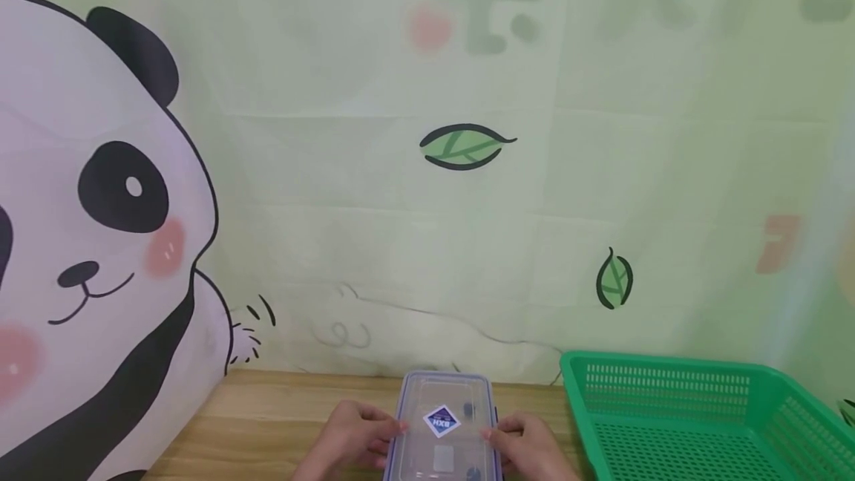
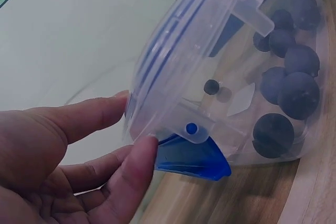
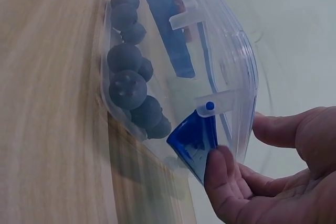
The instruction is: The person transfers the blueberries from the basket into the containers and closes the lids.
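A clear plastic container (image 1: 444, 421) with a blue-edged lid and a diamond sticker sits on the wooden table (image 1: 267, 421) at the bottom centre. Dark blueberries (image 2: 294, 87) lie inside it, and the right wrist view shows blueberries (image 3: 126, 82) against the clear wall. My left hand (image 1: 357, 433) holds the container's left side. There the thumb (image 2: 142, 166) presses under a blue clasp (image 2: 191, 158) and the index finger (image 2: 89, 114) touches the lid rim. My right hand (image 1: 528, 444) holds the right side, its thumb (image 3: 220, 177) on the other blue clasp (image 3: 194, 140).
A green slotted basket (image 1: 675, 414) stands on the table just right of the container. A pale green backdrop with a panda drawing (image 1: 100, 206) closes off the table's far edge. Bare wood shows to the left of the hands.
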Demonstrator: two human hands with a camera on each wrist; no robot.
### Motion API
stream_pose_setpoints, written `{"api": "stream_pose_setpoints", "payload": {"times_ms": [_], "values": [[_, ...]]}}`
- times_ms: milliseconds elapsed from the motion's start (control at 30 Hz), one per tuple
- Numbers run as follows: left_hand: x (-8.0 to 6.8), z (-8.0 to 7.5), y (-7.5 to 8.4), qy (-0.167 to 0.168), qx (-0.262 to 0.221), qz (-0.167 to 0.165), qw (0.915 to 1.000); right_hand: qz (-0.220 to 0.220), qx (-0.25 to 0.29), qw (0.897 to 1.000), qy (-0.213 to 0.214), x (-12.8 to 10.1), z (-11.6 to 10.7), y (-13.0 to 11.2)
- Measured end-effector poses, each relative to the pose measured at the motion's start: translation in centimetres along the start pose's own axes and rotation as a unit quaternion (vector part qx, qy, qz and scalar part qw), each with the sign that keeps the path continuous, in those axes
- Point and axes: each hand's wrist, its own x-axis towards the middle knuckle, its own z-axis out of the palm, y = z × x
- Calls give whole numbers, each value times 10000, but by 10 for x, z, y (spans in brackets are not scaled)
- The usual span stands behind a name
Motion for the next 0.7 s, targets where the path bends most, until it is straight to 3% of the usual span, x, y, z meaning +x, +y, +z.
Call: {"api": "stream_pose_setpoints", "payload": {"times_ms": [133,267,533,700], "values": [[2,0,0,127,140,-44,9998,-226,-113,9992,314,-11,1,-6],[2,-1,-4,68,184,72,9998,-16,-246,9982,550,-12,3,-7],[2,-4,-6,-353,-9,29,9994,654,177,9973,-299,-1,-4,-2],[2,-2,-7,-134,82,-19,9999,771,247,9967,-85,-1,-2,-4]]}}
